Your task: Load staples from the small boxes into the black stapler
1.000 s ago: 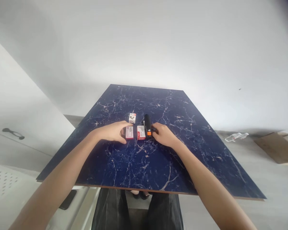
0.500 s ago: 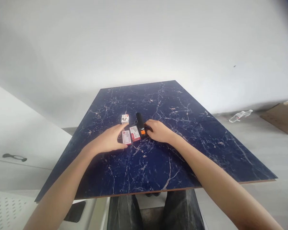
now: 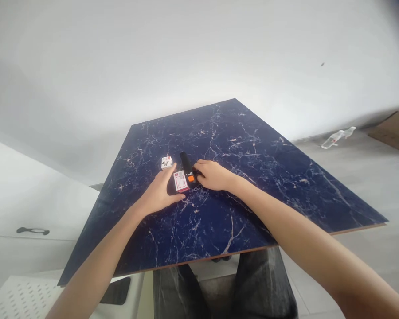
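Observation:
My left hand (image 3: 158, 191) is at a small red-and-white box (image 3: 181, 180), its thumb along the near side and its fingers along the far side. That box seems to lie over a second red-and-white box, now mostly hidden. Just beyond the fingers stands a small white box (image 3: 166, 163) with a dark picture on it. Right of the boxes lies a long black object with an orange patch (image 3: 186, 165), its kind unclear. My right hand (image 3: 213, 174) has curled fingers against that black object's right side, and the fingertips are partly hidden.
Everything rests on a dark blue marble-patterned table (image 3: 252, 159) by a pale wall. A white cabinet (image 3: 26, 195) stands at left, with a dark flat slab (image 3: 117, 291) below the table's left front. Clear plastic bottles (image 3: 337, 138) and cardboard (image 3: 394, 131) are on the floor at right.
My left hand has brought its red-and-white box rightward over the other one, against the black object. The right hand keeps its place at the black object. The whole view has tilted slightly.

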Demonstrator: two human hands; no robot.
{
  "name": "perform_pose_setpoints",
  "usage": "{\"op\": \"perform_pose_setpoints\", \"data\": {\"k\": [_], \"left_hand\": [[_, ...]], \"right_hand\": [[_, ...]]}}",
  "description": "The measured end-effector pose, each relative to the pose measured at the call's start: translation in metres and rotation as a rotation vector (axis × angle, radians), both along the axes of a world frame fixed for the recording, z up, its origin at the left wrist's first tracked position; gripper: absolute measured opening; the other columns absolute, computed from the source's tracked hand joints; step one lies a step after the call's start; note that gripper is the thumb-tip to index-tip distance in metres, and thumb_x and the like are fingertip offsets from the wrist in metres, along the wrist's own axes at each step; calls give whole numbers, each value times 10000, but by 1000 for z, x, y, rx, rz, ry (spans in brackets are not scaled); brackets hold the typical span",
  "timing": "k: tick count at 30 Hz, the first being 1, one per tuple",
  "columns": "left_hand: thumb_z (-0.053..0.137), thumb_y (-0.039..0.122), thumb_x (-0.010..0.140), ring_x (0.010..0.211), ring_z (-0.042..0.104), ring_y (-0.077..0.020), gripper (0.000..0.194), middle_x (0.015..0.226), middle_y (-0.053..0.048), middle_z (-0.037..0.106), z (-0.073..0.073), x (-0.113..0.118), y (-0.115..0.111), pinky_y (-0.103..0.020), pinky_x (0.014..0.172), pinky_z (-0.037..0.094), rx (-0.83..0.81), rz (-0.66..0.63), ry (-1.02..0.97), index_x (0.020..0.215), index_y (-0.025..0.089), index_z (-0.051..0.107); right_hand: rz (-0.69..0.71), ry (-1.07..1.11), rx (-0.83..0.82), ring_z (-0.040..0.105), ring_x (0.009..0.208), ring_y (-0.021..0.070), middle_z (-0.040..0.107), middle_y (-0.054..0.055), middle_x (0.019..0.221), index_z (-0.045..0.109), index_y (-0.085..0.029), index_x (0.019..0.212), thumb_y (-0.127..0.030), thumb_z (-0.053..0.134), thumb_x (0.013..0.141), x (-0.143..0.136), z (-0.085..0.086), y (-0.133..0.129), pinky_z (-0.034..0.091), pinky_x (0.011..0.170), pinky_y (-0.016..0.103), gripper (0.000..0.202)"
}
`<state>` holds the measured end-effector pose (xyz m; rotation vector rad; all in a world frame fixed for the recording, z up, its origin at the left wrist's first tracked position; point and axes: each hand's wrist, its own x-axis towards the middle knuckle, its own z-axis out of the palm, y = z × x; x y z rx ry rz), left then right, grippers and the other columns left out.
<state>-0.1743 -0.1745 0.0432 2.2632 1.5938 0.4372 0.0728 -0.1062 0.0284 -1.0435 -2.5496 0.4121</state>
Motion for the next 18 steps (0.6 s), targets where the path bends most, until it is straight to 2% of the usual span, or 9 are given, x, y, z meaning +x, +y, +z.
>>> {"op": "perform_pose_setpoints", "data": {"k": [4,8,15,18], "left_hand": [[776,509,830,1174,647,-360,1136,1478,-181,552,-8,-1,6,-509,942,543,-68,53,-137,1655,325,18],[809,463,808,1153,658,-310,1204,1482,-155,554,-15,-2,10,-477,966,539,-73,26,-293,1645,350,-48],[790,481,825,1206,638,-331,1097,1468,-167,560,-20,-6,11,-526,1012,517,-76,60,-318,1654,320,89],[802,496,811,1228,624,-348,1075,1498,-168,529,-22,-6,12,-522,1006,523,-64,27,-301,1649,314,155]], "right_hand": [[10,9,32,658,916,236,691,117,1032,668,-143,1008,-123,513,909,0,-2,2,453,776,310,185],[4,27,50,658,920,233,700,109,1014,673,-150,980,-120,516,908,-1,-4,4,449,787,307,175],[-8,24,47,663,882,222,699,100,1003,674,-153,984,-118,515,906,-1,-3,2,441,754,300,181],[-6,18,55,660,897,224,699,105,1011,670,-151,978,-122,513,913,-1,-3,2,441,769,301,172]]}}
